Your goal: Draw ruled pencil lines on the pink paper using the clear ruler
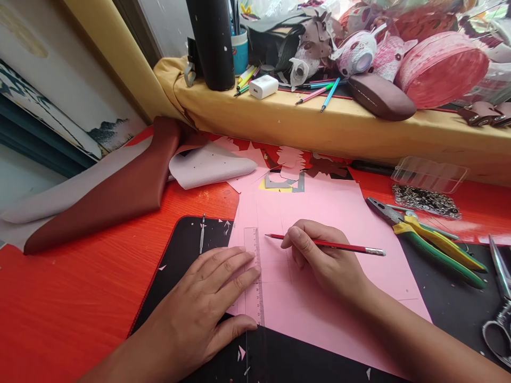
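A large pink sheet [343, 319] lies on a black mat [175, 266], with faint pencil lines drawn on it. Along its left part runs a clear ruler [251, 298], its lower end reaching past the sheet's edge onto the mat. My left hand [219, 292] lies flat with fingers spread, fingertips pressing on the ruler. In my right hand [323, 250] is a red pencil [347, 246], pinched between thumb and fingers. The pencil's tip points left, just right of the ruler's upper end; whether it touches the sheet I cannot tell.
Pliers [423, 239] with green-and-yellow handles and scissors [501, 298] lie on the right, near an open plastic box [427, 197] of small metal parts. Rolled brown material [107, 197] is at left. A thin metal tool [202, 234] rests on the mat. A cluttered ledge [279, 114] runs behind.
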Tool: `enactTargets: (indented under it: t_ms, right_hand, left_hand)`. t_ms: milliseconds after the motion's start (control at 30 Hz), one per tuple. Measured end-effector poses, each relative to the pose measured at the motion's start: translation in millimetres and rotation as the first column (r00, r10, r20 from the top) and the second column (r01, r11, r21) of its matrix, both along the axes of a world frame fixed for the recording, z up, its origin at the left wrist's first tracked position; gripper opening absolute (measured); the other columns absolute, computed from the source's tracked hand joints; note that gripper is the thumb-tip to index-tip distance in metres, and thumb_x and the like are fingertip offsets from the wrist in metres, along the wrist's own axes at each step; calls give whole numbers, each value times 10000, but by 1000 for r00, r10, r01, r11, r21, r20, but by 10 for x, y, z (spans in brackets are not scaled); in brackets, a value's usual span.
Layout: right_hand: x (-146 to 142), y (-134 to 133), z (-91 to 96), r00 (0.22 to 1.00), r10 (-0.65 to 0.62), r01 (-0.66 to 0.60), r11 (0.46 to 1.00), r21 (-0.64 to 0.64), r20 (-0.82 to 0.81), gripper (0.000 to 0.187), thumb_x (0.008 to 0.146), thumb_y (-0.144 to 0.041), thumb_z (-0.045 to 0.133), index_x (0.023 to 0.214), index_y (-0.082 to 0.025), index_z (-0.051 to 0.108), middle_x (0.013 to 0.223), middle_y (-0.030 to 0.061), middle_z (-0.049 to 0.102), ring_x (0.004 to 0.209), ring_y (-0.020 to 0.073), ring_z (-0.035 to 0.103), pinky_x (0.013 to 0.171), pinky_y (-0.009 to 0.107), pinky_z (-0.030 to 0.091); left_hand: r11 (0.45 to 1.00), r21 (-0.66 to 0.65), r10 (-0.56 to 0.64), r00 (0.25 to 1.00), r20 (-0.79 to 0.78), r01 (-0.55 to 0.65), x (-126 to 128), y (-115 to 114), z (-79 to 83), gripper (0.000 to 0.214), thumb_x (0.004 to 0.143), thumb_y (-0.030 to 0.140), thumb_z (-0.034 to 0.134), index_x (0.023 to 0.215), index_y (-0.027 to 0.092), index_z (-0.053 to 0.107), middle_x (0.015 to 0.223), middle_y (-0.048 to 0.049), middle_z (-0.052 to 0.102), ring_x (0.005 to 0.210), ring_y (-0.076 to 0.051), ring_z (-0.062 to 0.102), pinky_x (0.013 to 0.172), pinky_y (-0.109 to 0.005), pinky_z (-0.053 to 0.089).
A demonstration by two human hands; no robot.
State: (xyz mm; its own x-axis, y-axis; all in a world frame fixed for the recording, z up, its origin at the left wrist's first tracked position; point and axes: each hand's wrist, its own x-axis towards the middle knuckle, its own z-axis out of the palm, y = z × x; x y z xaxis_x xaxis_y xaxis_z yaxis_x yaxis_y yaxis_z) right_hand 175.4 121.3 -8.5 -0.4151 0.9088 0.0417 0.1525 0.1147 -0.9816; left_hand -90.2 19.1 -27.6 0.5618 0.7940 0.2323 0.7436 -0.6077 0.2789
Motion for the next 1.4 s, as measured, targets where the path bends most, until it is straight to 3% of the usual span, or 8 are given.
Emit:
enactTargets:
  t_ms: [767, 1033, 1400]
  right_hand:
    - [-13, 2, 20, 1000, -3, 3, 1000, -11, 7, 488, 1113, -576, 609, 829, -202, 743, 585, -21, 586, 524, 144, 542, 540, 289, 425]
    - [-32, -3, 65, 995, 78, -76, 997, -33, 61, 458, 1116, -552, 591, 903, -189, 772, 647, -2, 643, 580, 154, 608, 592, 286, 482]
    - [-70, -6, 21, 998, 38, -35, 998, -53, 49, 473, 1120, -574, 577, 907, -196, 765, 654, -6, 624, 577, 153, 580, 585, 289, 469]
  left_hand:
    - [1000, -27, 9, 1000, 6, -8, 7, 4, 11, 537, 1132, 487, 598, 1608, 242, 553, 1649, -88, 585, 1538, -299, 510, 1329, -494, 372]
    - [1000, -27, 6, 1000, 7, -5, 1, 3, -5, 550, 1127, 492, 604, 1620, 254, 547, 1645, -96, 593, 1526, -313, 528, 1314, -516, 405]
    - [1000, -27, 6, 1000, 25, -5, -7, -3, -7, 570, 1104, 470, 643, 1626, 260, 549, 1641, -96, 595, 1516, -323, 541, 1308, -518, 427]
